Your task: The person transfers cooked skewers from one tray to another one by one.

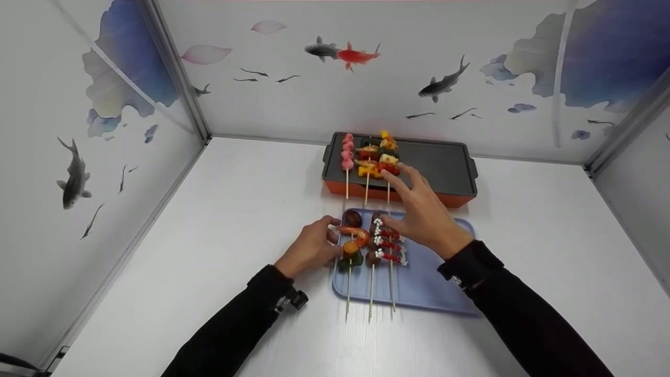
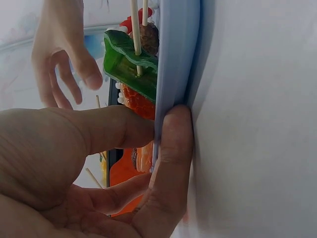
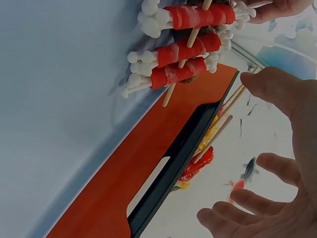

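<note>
My left hand [image 1: 312,247] pinches the left rim of the blue tray [image 1: 439,290]; in the left wrist view its thumb lies inside the rim and a finger outside. Three skewers lie on the tray: one with a shrimp [image 1: 357,233] and a green pepper piece [image 2: 130,64], one with brown balls [image 1: 372,257], and one with red-wrapped enoki rolls [image 3: 190,47]. Above the enoki skewer and toward the grill, my right hand [image 1: 426,217] hovers with spread fingers. Nothing is in its grasp in the right wrist view.
Behind the tray stands an orange grill [image 1: 450,200] with a black plate. On its left side lie a pink ball skewer [image 1: 347,152] and two mixed skewers, one with a red piece [image 3: 198,166]. White walls with painted fish enclose the white table [image 1: 251,183].
</note>
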The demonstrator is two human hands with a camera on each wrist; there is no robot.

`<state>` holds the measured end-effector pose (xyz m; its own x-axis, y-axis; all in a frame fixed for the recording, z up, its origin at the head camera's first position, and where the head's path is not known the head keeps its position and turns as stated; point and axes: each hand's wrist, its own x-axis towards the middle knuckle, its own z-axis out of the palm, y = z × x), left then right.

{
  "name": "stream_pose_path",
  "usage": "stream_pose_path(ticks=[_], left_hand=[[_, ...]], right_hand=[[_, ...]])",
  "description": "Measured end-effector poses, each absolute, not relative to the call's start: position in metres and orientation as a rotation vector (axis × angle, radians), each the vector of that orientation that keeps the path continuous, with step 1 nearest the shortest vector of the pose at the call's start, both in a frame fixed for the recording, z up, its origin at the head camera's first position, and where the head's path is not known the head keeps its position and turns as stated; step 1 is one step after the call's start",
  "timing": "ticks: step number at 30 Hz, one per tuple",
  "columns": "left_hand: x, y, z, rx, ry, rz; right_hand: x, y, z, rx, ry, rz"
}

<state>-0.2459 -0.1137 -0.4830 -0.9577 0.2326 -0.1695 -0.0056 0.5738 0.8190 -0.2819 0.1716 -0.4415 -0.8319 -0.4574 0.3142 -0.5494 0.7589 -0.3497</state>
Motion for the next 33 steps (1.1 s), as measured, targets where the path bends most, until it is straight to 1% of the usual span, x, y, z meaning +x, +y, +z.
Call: stream_pose_path(ticks=[15,26,33], left_hand=[[-0.245,-0.113,-0.48,0.188,2.527,1.333],[-0.247,-0.112,-0.48,0.145,2.525,1.329],[-0.246,-0.113,-0.48,0.162,2.54,1.317]], right_hand=[[-0.304,0.163,-0.446,0.832,-2.721,0.624],[-0.303,0.153,-0.45,0.78,-2.686,0.652],[-0.3,0.15,-0.451,0.775,-2.641,0.697]])
